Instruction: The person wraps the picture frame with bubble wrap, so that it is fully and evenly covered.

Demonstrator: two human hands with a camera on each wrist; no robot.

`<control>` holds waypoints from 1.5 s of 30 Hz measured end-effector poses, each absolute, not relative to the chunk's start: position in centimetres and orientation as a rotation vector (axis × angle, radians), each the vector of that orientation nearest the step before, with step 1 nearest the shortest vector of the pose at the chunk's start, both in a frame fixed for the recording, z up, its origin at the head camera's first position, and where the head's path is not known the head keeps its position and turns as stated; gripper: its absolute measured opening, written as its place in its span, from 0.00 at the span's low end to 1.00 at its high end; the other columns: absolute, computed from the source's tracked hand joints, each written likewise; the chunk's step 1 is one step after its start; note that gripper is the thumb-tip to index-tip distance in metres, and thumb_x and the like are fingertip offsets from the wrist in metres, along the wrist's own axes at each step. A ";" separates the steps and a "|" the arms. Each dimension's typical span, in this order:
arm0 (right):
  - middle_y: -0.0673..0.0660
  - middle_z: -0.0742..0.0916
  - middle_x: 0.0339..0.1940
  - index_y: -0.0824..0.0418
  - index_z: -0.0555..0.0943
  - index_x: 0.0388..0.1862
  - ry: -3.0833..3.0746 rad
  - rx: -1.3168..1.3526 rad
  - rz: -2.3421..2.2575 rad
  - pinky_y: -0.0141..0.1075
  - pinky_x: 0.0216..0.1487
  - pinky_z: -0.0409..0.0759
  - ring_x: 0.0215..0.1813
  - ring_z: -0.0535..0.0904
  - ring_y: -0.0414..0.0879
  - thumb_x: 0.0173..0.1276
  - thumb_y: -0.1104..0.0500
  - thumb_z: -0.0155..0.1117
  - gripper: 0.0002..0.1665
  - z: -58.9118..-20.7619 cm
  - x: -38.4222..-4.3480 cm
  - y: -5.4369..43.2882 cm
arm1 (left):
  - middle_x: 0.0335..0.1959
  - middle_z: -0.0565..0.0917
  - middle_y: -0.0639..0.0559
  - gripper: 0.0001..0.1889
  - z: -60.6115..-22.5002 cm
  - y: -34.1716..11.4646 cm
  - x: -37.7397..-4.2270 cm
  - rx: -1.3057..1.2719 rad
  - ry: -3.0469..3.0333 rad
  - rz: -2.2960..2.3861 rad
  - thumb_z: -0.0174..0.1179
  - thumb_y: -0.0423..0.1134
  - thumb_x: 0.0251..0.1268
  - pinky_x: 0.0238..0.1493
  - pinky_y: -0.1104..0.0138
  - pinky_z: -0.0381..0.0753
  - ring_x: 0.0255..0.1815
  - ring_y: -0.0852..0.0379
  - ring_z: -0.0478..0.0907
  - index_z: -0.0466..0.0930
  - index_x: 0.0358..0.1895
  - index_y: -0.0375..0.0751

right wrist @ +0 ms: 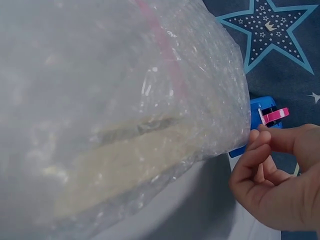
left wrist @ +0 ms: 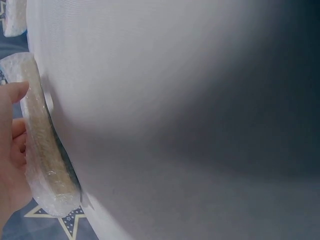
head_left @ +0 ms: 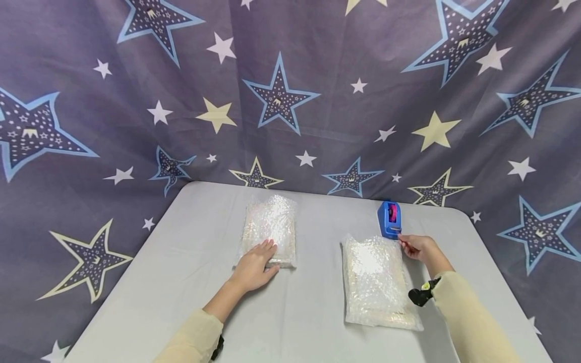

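Observation:
My left hand rests with extended fingers on the near part of a bubble-wrapped package at the left of the table. In the left wrist view, the thumb lies against the package's side. On the right, beside the far corner of a larger bubble-wrapped package, stands a blue tape dispenser with a pink roll. My right hand pinches with thumb and forefinger at the dispenser's front, on the end of the tape; the strip itself is barely visible.
Both packages lie on a light grey table. A dark star-print curtain hangs behind the table and along its sides. In the right wrist view, a pink strip runs across the larger package's wrap.

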State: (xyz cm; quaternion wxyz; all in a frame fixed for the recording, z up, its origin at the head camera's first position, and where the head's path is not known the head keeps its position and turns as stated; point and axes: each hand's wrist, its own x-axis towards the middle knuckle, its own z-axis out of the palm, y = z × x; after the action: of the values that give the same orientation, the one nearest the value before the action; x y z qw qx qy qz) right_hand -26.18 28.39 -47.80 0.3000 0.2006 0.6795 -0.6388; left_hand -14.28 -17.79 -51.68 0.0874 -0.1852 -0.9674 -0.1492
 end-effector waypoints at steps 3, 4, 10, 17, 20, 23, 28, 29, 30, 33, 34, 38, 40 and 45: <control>0.44 0.80 0.16 0.55 0.78 0.18 1.806 0.538 -1.685 0.17 0.26 0.71 0.21 0.71 0.29 0.75 0.61 0.48 0.23 -48.0 -26.4 28.3 | 0.67 0.74 0.40 0.31 -51.6 -17.8 -14.3 -0.545 -2.885 -0.447 0.59 0.52 0.63 0.74 0.54 0.65 0.71 0.45 0.69 0.73 0.63 0.34; 0.43 0.80 0.16 0.55 0.78 0.18 1.802 0.527 -1.680 0.17 0.26 0.71 0.21 0.70 0.29 0.75 0.61 0.47 0.23 -48.1 -26.4 28.3 | 0.67 0.74 0.40 0.31 -51.6 -17.8 -14.3 -0.544 -2.885 -0.449 0.59 0.52 0.63 0.74 0.54 0.65 0.71 0.45 0.69 0.73 0.63 0.34; 0.43 0.78 0.16 0.56 0.77 0.17 1.802 0.555 -1.644 0.16 0.25 0.69 0.20 0.69 0.29 0.75 0.60 0.47 0.23 -48.2 -26.8 27.9 | 0.67 0.73 0.39 0.31 -51.6 -17.9 -14.2 -0.542 -2.888 -0.456 0.59 0.52 0.63 0.74 0.54 0.65 0.71 0.44 0.69 0.73 0.64 0.34; 0.44 0.77 0.15 0.58 0.75 0.19 1.841 0.616 -1.628 0.16 0.24 0.69 0.19 0.69 0.29 0.75 0.61 0.48 0.21 -48.7 -27.1 27.8 | 0.67 0.73 0.40 0.30 -51.8 -17.8 -14.2 -0.544 -2.893 -0.449 0.58 0.52 0.64 0.74 0.54 0.66 0.71 0.45 0.69 0.73 0.63 0.34; 0.44 0.77 0.15 0.58 0.75 0.18 1.879 0.615 -1.629 0.16 0.23 0.68 0.19 0.68 0.29 0.74 0.62 0.48 0.21 -48.6 -27.0 27.7 | 0.67 0.73 0.40 0.31 -51.7 -17.8 -14.2 -0.544 -2.893 -0.439 0.57 0.52 0.64 0.74 0.54 0.66 0.71 0.45 0.69 0.73 0.63 0.34; 0.45 0.76 0.14 0.58 0.75 0.17 1.919 0.631 -1.648 0.17 0.21 0.68 0.18 0.68 0.30 0.73 0.63 0.50 0.21 -48.5 -26.9 27.6 | 0.67 0.73 0.40 0.30 -51.7 -17.8 -14.2 -0.545 -2.888 -0.443 0.58 0.52 0.64 0.74 0.54 0.66 0.71 0.45 0.69 0.73 0.63 0.34; 0.46 0.77 0.12 0.59 0.75 0.15 2.049 0.691 -1.649 0.19 0.20 0.71 0.16 0.69 0.32 0.70 0.65 0.55 0.20 -48.7 -26.7 27.4 | 0.67 0.73 0.40 0.30 -51.7 -17.8 -14.2 -0.543 -2.893 -0.433 0.58 0.52 0.64 0.74 0.55 0.66 0.71 0.45 0.69 0.73 0.63 0.34; 0.46 0.77 0.12 0.59 0.75 0.15 2.075 0.708 -1.642 0.20 0.20 0.71 0.16 0.69 0.32 0.69 0.65 0.56 0.20 -48.8 -26.7 27.3 | 0.67 0.73 0.40 0.30 -51.7 -17.8 -14.2 -0.542 -2.893 -0.432 0.58 0.52 0.64 0.74 0.55 0.66 0.71 0.45 0.69 0.73 0.63 0.34; 0.46 0.77 0.11 0.59 0.75 0.15 2.097 0.713 -1.634 0.20 0.20 0.72 0.16 0.69 0.32 0.69 0.65 0.57 0.19 -48.9 -26.7 27.3 | 0.67 0.73 0.41 0.30 -51.7 -17.8 -14.2 -0.541 -2.895 -0.428 0.58 0.52 0.64 0.74 0.55 0.66 0.71 0.45 0.69 0.73 0.63 0.35; 0.47 0.77 0.11 0.59 0.75 0.15 2.131 0.738 -1.621 0.21 0.20 0.72 0.16 0.69 0.32 0.67 0.65 0.58 0.19 -49.0 -26.6 27.2 | 0.67 0.74 0.40 0.30 -51.7 -17.8 -14.1 -0.537 -2.890 -0.433 0.58 0.52 0.64 0.74 0.55 0.66 0.71 0.45 0.69 0.73 0.63 0.34; 0.47 0.77 0.11 0.59 0.75 0.15 2.133 0.739 -1.622 0.21 0.19 0.72 0.16 0.69 0.32 0.67 0.65 0.58 0.19 -49.1 -26.6 27.2 | 0.67 0.73 0.40 0.31 -51.7 -17.8 -14.1 -0.536 -2.890 -0.432 0.58 0.52 0.64 0.74 0.55 0.66 0.71 0.45 0.69 0.73 0.63 0.34; 0.47 0.77 0.10 0.60 0.75 0.15 2.143 0.774 -1.602 0.22 0.18 0.73 0.15 0.69 0.33 0.65 0.66 0.61 0.18 -49.0 -26.7 27.1 | 0.67 0.74 0.40 0.30 -51.8 -17.8 -14.1 -0.537 -2.891 -0.438 0.58 0.52 0.64 0.74 0.55 0.66 0.71 0.45 0.69 0.73 0.63 0.34; 0.48 0.77 0.10 0.61 0.75 0.16 2.156 0.794 -1.577 0.23 0.18 0.73 0.15 0.69 0.33 0.64 0.66 0.62 0.16 -49.0 -26.9 27.1 | 0.67 0.73 0.40 0.31 -51.7 -17.8 -14.1 -0.542 -2.896 -0.444 0.58 0.52 0.64 0.74 0.55 0.66 0.71 0.45 0.69 0.73 0.63 0.34; 0.49 0.76 0.10 0.63 0.75 0.16 2.156 0.786 -1.569 0.24 0.17 0.73 0.14 0.69 0.35 0.61 0.67 0.65 0.15 -49.1 -27.3 27.3 | 0.66 0.74 0.39 0.30 -51.7 -17.8 -14.4 -0.559 -2.881 -0.472 0.59 0.51 0.63 0.73 0.54 0.67 0.70 0.44 0.70 0.74 0.62 0.33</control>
State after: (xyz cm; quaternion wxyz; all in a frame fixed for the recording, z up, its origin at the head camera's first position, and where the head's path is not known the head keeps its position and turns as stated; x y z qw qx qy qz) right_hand -27.33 27.33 -49.12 0.1798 0.2781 0.7630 -0.5551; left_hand -14.40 -17.84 -51.69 0.0844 -0.1875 -0.9657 -0.1582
